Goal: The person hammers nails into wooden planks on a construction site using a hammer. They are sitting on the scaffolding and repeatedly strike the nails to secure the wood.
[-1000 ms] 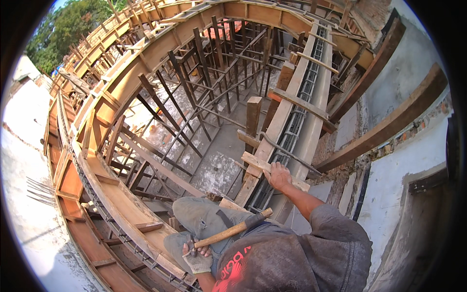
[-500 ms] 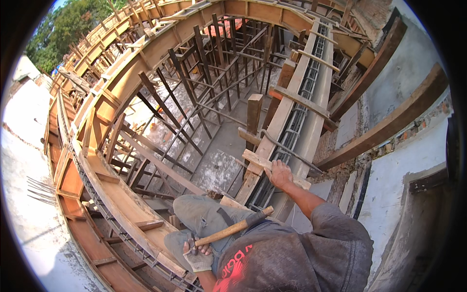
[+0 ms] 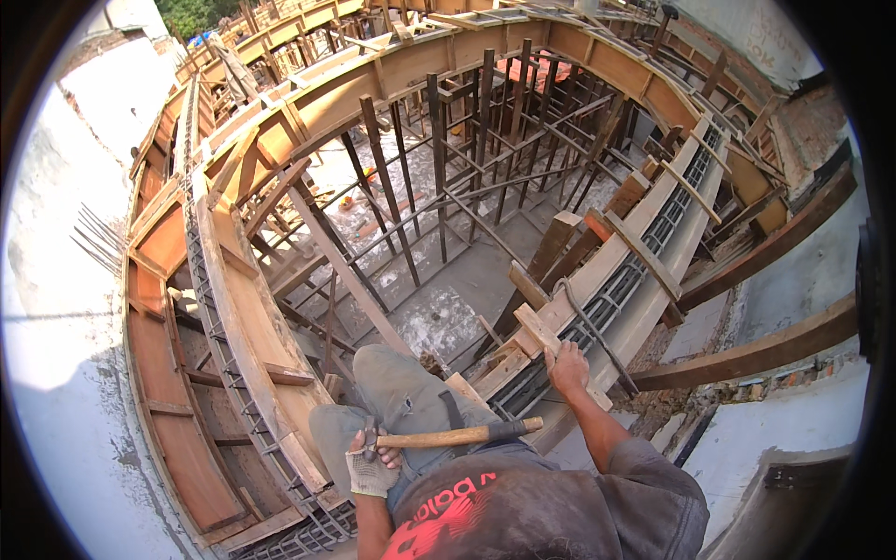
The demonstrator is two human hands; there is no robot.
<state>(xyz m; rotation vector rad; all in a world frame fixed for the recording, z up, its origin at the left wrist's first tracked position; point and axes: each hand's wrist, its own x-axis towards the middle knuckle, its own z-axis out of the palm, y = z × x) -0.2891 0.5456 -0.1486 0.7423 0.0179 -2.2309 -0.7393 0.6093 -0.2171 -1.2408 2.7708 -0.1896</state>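
My left hand [image 3: 373, 465], in a pale glove with bare fingertips, is closed around the head end of a hammer [image 3: 453, 436]. The hammer's wooden handle points right across my lap, ending in a dark-wrapped grip. My right hand [image 3: 567, 370] is bare and grips a short wooden batten [image 3: 535, 329], which lies crosswise over the straight formwork trough. Inside that trough runs a steel rebar cage [image 3: 611, 303]. A bent steel bar [image 3: 595, 334] crosses the trough just beyond my right hand.
Curved wooden formwork [image 3: 271, 359] sweeps round on the left and far side. Below, dark timber props [image 3: 439, 177] and crossbars stand on a concrete floor [image 3: 439, 313]. Heavy timber beams [image 3: 747, 359] run to the wall at right. Rebar ends [image 3: 98, 238] stick out at left.
My view has turned left, so the surroundings sit farther right in it. The hammer handle lies more level. Both hands keep their holds on the hammer and the batten.
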